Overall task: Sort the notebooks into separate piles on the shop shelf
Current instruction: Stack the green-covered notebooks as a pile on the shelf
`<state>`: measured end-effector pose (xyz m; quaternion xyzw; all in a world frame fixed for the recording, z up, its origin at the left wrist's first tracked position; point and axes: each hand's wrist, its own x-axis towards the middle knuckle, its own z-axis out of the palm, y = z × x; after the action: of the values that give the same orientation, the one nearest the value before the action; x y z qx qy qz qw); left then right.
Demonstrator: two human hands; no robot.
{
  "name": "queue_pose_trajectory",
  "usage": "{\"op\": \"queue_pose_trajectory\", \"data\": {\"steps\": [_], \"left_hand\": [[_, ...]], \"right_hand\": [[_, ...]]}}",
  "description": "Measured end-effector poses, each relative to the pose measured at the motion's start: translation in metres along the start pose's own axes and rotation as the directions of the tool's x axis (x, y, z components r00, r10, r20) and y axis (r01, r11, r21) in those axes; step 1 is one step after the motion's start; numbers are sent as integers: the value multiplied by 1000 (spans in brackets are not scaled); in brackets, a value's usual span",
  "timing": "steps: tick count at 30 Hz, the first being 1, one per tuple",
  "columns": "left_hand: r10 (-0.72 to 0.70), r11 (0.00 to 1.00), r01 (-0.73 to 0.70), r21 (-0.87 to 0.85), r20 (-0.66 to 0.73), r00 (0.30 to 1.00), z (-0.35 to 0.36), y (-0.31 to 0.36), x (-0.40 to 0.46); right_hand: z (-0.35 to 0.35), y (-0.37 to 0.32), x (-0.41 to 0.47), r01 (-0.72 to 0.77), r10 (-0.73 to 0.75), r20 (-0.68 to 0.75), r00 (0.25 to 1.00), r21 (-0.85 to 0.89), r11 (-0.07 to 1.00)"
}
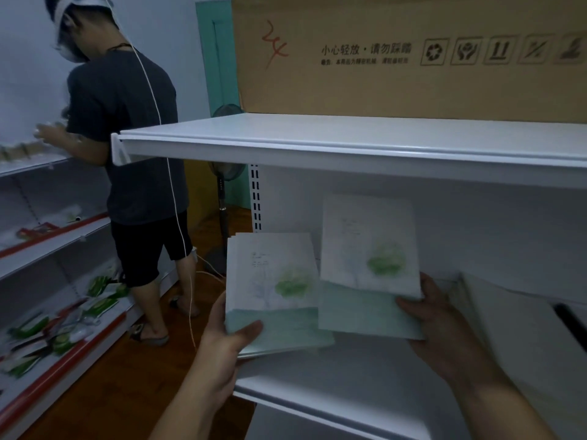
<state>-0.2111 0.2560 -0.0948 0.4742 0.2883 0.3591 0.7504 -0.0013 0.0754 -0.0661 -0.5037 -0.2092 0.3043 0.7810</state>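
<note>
Far left shelving: a white metal shop rack with red front strips (63, 360) runs along the left wall; green and white packets (98, 304) lie scattered on its lower tiers.
Second person: a person in a dark T-shirt and black shorts (127, 138) stands facing that rack, a white cable (173, 198) hanging down the back.
Fan: a dark pedestal fan (226, 173) stands on the wooden floor, between the person and the near shelf's left end.
Left hand: the left hand (222, 338) grips a small stack of white notebooks with a pale green band and a green leafy print (273, 287) at its lower left corner; the thumb lies across the top cover, the other fingers are hidden beneath. The stack overhangs the left end of the white metal lower shelf (333, 385).
Right hand: the right hand (441, 325) holds 1 matching white and green notebook (365, 265) at its lower right corner, thumb pressed on the cover's right edge, the other fingers underneath and out of sight. This notebook is tilted up above the lower shelf, just right of the stack, their edges overlapping.
Right end of lower shelf: a blurred white stack of books or paper (521, 328) lies near the shelf's right end.
Upper shelf: a white metal board (349, 141) carries a large brown cardboard carton with printed handling symbols (397, 58) along its back edge.
</note>
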Motion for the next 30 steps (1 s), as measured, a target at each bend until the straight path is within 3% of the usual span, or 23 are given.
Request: {"op": "queue_pose_trajectory", "data": {"steps": [10,14,18,21,23,26,28,30], "left_hand": [[-132,991,128,35,210,969,65,-22,-7],[-234,972,213,102,302,924,91,-39,-3],[-328,943,283,178,331,885,123,-55,-2],[-321,918,197,345,353,879,135,-59,1],[-294,816,51,575,338,894,138,-57,3],[-339,430,-204,879,367,866,138,-63,10],[-358,187,-353,917,398,845,138,-65,9],[-328,98,-401,911,410,851,138,-70,11]], "right_hand": [[11,30,-20,-62,60,-16,998,-235,970],[-13,19,-25,-110,42,-206,978,-329,938],[-46,17,-23,-179,-26,-356,934,-531,829],[-56,18,-19,-180,-69,-390,918,-566,804],[-56,19,-16,-189,-86,-421,903,-568,801],[-56,19,-13,-209,-91,-435,896,-592,778],[-58,20,-11,-213,-109,-407,907,-667,714],[-57,21,-12,-233,-89,-387,918,-705,670]]}}
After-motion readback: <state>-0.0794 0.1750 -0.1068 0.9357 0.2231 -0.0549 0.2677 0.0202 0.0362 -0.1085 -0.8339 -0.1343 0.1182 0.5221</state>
